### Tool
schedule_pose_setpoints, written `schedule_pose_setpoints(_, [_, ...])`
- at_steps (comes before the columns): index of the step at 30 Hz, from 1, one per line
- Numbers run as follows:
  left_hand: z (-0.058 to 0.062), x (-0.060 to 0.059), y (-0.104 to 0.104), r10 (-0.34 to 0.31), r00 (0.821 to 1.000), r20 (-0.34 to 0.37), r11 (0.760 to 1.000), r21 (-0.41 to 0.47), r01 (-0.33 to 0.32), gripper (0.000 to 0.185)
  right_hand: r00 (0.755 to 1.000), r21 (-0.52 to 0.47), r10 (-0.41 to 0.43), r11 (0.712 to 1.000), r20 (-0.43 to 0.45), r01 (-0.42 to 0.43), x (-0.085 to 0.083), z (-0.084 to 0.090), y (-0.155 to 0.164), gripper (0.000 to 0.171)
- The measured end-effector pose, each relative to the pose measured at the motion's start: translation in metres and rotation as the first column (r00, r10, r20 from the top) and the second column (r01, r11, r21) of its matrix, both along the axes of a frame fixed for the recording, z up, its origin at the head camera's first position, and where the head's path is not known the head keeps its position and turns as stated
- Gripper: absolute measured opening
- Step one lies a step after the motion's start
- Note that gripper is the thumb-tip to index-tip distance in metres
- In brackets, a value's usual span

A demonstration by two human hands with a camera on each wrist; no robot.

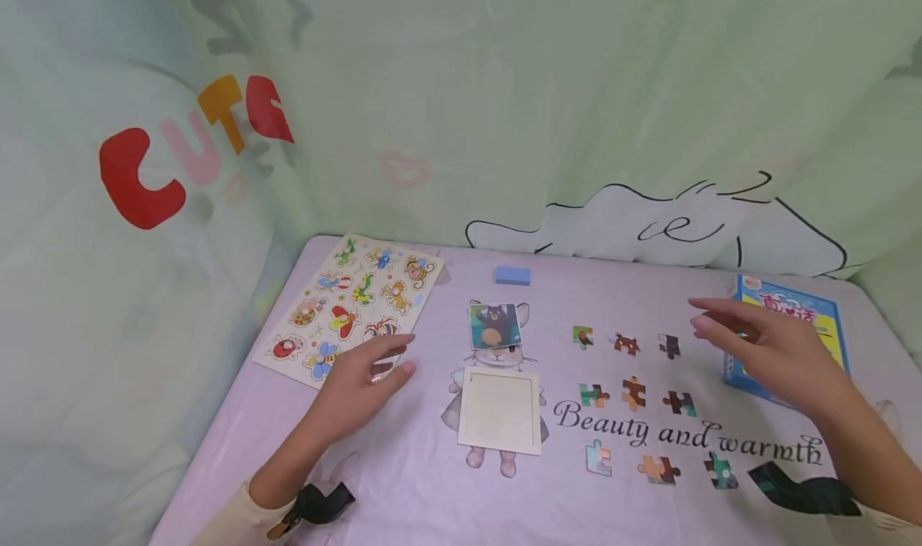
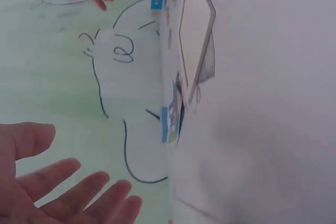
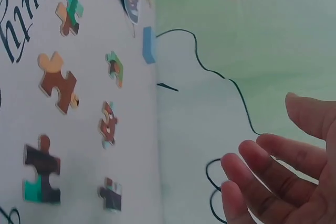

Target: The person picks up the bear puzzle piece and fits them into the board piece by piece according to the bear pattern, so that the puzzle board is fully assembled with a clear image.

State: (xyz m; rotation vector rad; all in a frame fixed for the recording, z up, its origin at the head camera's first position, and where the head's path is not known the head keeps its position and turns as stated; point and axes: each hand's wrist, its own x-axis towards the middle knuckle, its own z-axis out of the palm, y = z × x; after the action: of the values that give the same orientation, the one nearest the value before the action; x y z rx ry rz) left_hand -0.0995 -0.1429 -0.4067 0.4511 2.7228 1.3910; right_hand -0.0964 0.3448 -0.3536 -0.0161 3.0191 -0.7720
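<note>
Your left hand (image 1: 363,374) rests low over the table (image 1: 403,482) with the fingers straight and loosely spread; it holds nothing. Its fingertips lie at the near corner of the insect peg board (image 1: 350,306), touching or just short of it; the head view does not settle which. Just to the right of that hand lies the empty puzzle frame (image 1: 499,409), flat on the cloth. Beyond the frame, farther from you, sits the bear picture card (image 1: 494,325), and past that a small blue block (image 1: 512,275).

Your right hand (image 1: 767,350) hovers above the table, fingers extended and slightly apart, palm turned inward, gripping nothing. In the right wrist view the fingers (image 3: 273,177) show relaxed and open against the green backdrop. Directly under and behind this hand lies the blue booklet (image 1: 792,314), partly covered by it. Just left of the fingertips is the dark puzzle piece (image 1: 669,345), the nearest of nine loose puzzle pieces (image 1: 634,394) laid out in three rows of three between your right hand and the frame. None of the pieces is touched. A dark wrist strap (image 1: 803,488) shows on your right forearm.
</note>
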Motion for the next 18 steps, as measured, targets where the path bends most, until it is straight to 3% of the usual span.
schedule_pose_setpoints(4, [-0.007, -0.004, 0.012, -0.029, 0.996, 0.083, 0.998, 0.05, 0.025, 0.038, 0.999, -0.033, 0.005, 0.999, 0.038, -0.004, -0.012, -0.007, -0.011, 0.053])
schedule_pose_setpoints(10, [-0.019, -0.019, 0.028, -0.093, 0.985, 0.143, 0.993, 0.089, 0.08, 0.038, 0.991, -0.098, 0.048, 0.995, 0.126, -0.035, -0.028, -0.018, -0.025, 0.059])
schedule_pose_setpoints(18, [-0.034, -0.039, 0.044, -0.168, 0.961, 0.218, 0.98, 0.143, 0.138, 0.042, 0.98, -0.098, 0.096, 0.992, 0.175, -0.08, -0.045, -0.027, -0.038, 0.062])
